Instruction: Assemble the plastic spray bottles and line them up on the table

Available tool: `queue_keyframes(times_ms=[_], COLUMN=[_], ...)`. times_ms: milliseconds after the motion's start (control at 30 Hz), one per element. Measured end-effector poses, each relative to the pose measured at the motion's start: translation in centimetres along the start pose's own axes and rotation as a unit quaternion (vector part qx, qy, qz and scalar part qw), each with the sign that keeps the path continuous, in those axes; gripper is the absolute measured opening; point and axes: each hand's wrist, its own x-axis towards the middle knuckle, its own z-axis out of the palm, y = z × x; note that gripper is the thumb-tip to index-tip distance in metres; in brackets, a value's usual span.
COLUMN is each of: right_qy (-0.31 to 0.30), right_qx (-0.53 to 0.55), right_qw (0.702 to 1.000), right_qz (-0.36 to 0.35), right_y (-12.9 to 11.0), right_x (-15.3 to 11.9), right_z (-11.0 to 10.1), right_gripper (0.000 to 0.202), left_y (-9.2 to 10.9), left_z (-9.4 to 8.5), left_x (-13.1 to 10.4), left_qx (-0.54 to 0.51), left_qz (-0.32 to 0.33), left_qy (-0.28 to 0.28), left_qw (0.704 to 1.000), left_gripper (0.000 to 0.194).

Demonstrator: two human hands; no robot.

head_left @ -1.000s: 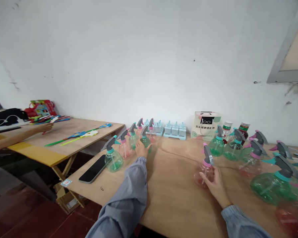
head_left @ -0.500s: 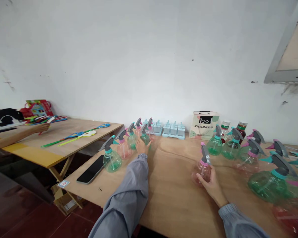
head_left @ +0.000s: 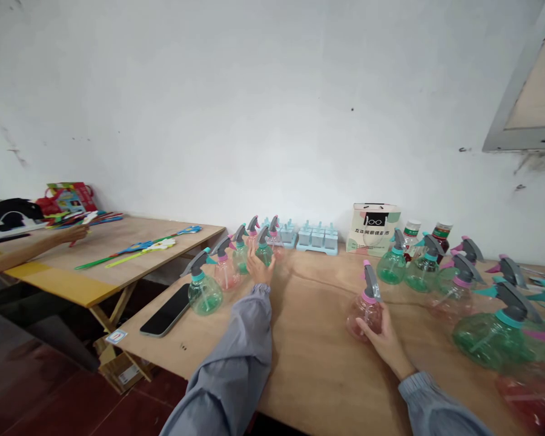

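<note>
Gripping a pink spray bottle [head_left: 358, 311], the fingers of the right hand [head_left: 389, 344] are closed on its right side, thumb across the front. The bottle is on the right-hand part of the bench [head_left: 313, 327], trigger head uppermost; whether its base touches the surface cannot be determined.

The fingers of the left hand [head_left: 260, 270] are moderately spread and curve about a green spray bottle [head_left: 266, 252] from the near side, thumb to its right; whether they bear on it firmly cannot be told. This bottle is upright, nearer the rear edge than the front edge.

Beside that hand, a row of spray bottles [head_left: 227, 274], green and pink, follows the left edge. A phone [head_left: 168, 312] lies just left of the nearest one. A number label [head_left: 117, 336] marks the front left corner.

Along the rear edge are light-blue trays [head_left: 315, 249] and a printed paper bag [head_left: 372, 236]. To the bag's right, two white-capped bottles [head_left: 441, 232] are partly hidden by a cluster of spray bottles [head_left: 485, 342] extending toward the front edge.

Beyond the left edge, a second bench [head_left: 109, 239] carries coloured sticks [head_left: 136, 247]; a co-worker's hand [head_left: 78, 234] is above it.
</note>
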Motion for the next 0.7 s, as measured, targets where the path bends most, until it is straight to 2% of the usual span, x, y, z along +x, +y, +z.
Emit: queue_keyframes(times_ms=[67, 133, 200, 233, 267, 333, 400, 467, 500, 567, 633, 700], right_qy=[-0.02, -0.047, -0.068, -0.076, -0.083, -0.103, -0.129, -0.148, -0.139, -0.07, 0.067, 0.183], right_qx=[0.01, 0.015, 0.006, -0.001, -0.006, -0.01, -0.008, -0.01, -0.012, -0.024, -0.057, -0.114], right_qw=[1.0, 0.999, 0.997, 0.996, 0.994, 0.99, 0.986, 0.982, 0.984, 0.99, 0.99, 0.97], right_qz=[-0.009, -0.024, -0.044, -0.055, -0.067, -0.093, -0.108, -0.113, -0.114, -0.118, -0.113, -0.112], right_y=[-0.1, -0.4, -1.0, -1.3, -1.7, -2.3, -2.5, -2.3, -2.2, -2.1, -1.9, -1.6], right_x=[-0.2, -0.5, -0.8, -1.0, -1.3, -1.8, -2.2, -2.0, -1.4, 0.8, 4.5, 9.0], right_z=[0.4, 1.2, 2.1, 2.7, 3.2, 4.3, 4.9, 4.9, 4.5, 3.2, 1.3, -0.7], right_gripper=[0.079, 0.079, 0.079, 0.079, 0.079, 0.079, 0.078, 0.078, 0.077, 0.075, 0.073, 0.079], left_y=[1.4, 3.3, 5.7, 7.0, 8.2, 10.4, 11.9, 12.4, 12.4, 12.0, 11.4, 10.8], left_z=[-0.1, -0.1, 0.0, 0.1, 0.3, 0.6, 0.9, 1.0, 1.0, 0.9, 0.8, 0.7], left_x=[-1.8, -4.4, -7.1, -8.4, -9.6, -11.2, -11.9, -12.0, -11.9, -11.6, -11.4, -11.2], left_qx=[-0.024, -0.048, -0.088, -0.144, -0.188, -0.24, -0.261, -0.275, -0.284, -0.311, -0.339, -0.354], left_qz=[0.033, 0.073, 0.12, 0.131, 0.115, 0.049, -0.002, -0.027, -0.038, -0.065, -0.095, -0.108], left_qy=[-0.021, -0.068, -0.157, -0.235, -0.296, -0.353, -0.36, -0.354, -0.352, -0.353, -0.359, -0.358], left_qw=[0.999, 0.994, 0.976, 0.952, 0.929, 0.903, 0.895, 0.894, 0.891, 0.88, 0.864, 0.857], left_gripper=[0.046, 0.05, 0.059, 0.071, 0.085, 0.102, 0.102, 0.092, 0.087, 0.084, 0.084, 0.084])
